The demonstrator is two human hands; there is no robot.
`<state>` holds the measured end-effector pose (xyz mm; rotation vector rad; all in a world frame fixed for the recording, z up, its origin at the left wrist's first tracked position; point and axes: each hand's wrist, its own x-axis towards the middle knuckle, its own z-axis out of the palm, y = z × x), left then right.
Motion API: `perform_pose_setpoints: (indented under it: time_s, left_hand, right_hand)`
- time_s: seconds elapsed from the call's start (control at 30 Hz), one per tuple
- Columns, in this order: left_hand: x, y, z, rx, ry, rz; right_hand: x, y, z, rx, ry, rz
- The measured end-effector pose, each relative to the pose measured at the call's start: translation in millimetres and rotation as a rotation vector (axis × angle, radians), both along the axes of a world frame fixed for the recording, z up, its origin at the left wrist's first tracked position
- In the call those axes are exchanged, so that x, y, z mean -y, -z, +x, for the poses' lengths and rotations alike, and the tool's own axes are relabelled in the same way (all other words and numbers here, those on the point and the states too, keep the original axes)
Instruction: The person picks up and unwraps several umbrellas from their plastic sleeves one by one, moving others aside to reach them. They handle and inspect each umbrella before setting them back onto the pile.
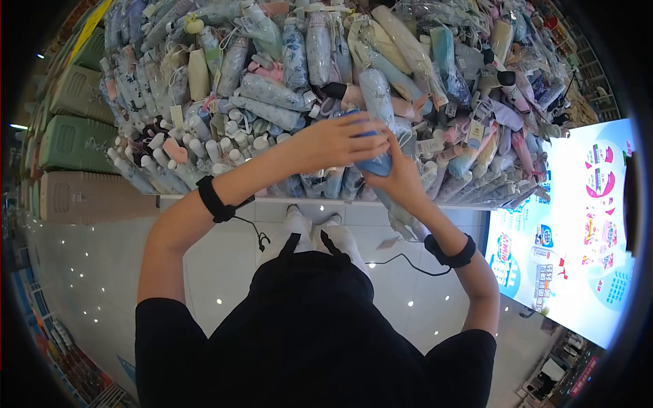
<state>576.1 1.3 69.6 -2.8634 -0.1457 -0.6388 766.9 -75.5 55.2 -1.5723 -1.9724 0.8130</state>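
Umbrella (376, 165), blue and folded, sits above the display stand (272, 199), left hand (350, 141) curled over it and right hand (401, 175) wrapped round its side; a loosened grip could drop it. Leftmost, suitcases (78, 143) hide their contents; rightward, clear sleeves (272, 92) hold heaped umbrellas (318, 54).

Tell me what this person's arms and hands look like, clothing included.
Short black sleeves end above the elbows. A broad black band circles the left forearm, and another the right forearm, each with a thin black cable beside it. The left hand and right hand are bare, without gloves.
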Motion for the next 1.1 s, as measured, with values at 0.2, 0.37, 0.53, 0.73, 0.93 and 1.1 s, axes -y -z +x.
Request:
perform_pose_setpoints:
  time_s: [0.2,0.37,0.53,0.73,0.93,1.1]
  left_hand:
    - [-11.9,14.2,-37.1,0.277,-0.410,-0.419]
    - [70.1,135.9,-105.5,0.155,-0.656,-0.593]
    - [138.0,214.2,-181.4,0.404,-1.192,-0.708]
    - [182.9,208.6,-216.0,0.350,-1.154,-0.585]
    - [227.5,238.3,-238.3,0.586,-1.376,-0.828]
    - [311.3,291.0,-252.3,0.555,-1.581,-0.879]
  right_hand:
    - [-6.9,19.1,11.5,-0.047,0.135,-0.163]
    - [12.3,51.1,34.1,-0.037,0.165,-0.223]
    - [28.1,44.7,29.0,-0.099,0.127,-0.156]
    - [44.9,62.1,-11.0,-0.078,0.021,-0.366]
    - [64.4,103.2,-59.0,-0.076,-0.231,-0.460]
    - [90.5,153.0,-92.0,-0.117,-0.425,-0.530]
